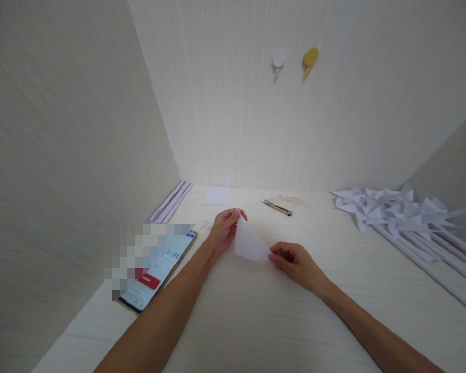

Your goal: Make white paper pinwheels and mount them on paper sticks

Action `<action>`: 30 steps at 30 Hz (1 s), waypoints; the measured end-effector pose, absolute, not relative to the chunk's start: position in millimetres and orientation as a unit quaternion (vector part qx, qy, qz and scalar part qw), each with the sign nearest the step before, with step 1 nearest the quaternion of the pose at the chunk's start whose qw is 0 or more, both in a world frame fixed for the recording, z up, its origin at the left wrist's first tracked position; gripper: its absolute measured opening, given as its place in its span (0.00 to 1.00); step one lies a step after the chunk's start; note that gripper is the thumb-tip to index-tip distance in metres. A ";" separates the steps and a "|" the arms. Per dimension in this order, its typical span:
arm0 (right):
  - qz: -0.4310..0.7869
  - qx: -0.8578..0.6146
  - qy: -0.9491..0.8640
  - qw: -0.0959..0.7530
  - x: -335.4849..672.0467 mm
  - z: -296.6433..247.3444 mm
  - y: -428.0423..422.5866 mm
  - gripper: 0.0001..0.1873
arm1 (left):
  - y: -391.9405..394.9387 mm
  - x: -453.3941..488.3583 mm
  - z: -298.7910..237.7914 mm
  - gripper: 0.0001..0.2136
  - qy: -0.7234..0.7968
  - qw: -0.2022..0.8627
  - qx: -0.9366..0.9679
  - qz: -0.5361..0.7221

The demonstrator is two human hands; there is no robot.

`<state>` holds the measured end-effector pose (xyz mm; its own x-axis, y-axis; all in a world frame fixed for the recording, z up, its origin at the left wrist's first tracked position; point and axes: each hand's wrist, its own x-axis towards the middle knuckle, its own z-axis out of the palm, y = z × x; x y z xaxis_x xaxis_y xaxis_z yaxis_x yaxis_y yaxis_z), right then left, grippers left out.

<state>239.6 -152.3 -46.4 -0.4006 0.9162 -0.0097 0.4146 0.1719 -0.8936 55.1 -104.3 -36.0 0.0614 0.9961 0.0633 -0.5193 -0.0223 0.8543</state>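
Observation:
A small white sheet of paper [250, 242] hangs between my two hands above the pale table, its shape roughly a triangle from here. The top corner is pinched by my left hand [226, 229], thumb against fingers. My right hand [293, 260] grips the lower right corner between thumb and forefinger, with the other fingers curled in. Beyond the hands lies a pair of thread snips [277, 207] with a tan handle, points toward the left. A flat stack or sheet of white paper [218, 195] rests near the back wall.
Paper pinwheels on rolled-paper sticks [396, 217] are heaped at the right. Several rolled paper sticks [171, 202] lie at the back left. A phone [159, 274] showing a timer sits beside my left forearm. White and yellow hooks [311, 56] are on the back wall.

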 end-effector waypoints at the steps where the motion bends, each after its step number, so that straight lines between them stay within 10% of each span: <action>1: 0.439 -0.469 -0.712 0.283 239.3 -46.8 -152.6 0.13 | -104.6 55.2 -35.9 0.15 0.321 0.622 0.377 0.607; 30: 0.466 -0.469 -0.673 0.333 220.3 -40.4 -165.3 0.16 | -129.7 97.6 -26.5 0.13 0.371 0.641 0.327 0.587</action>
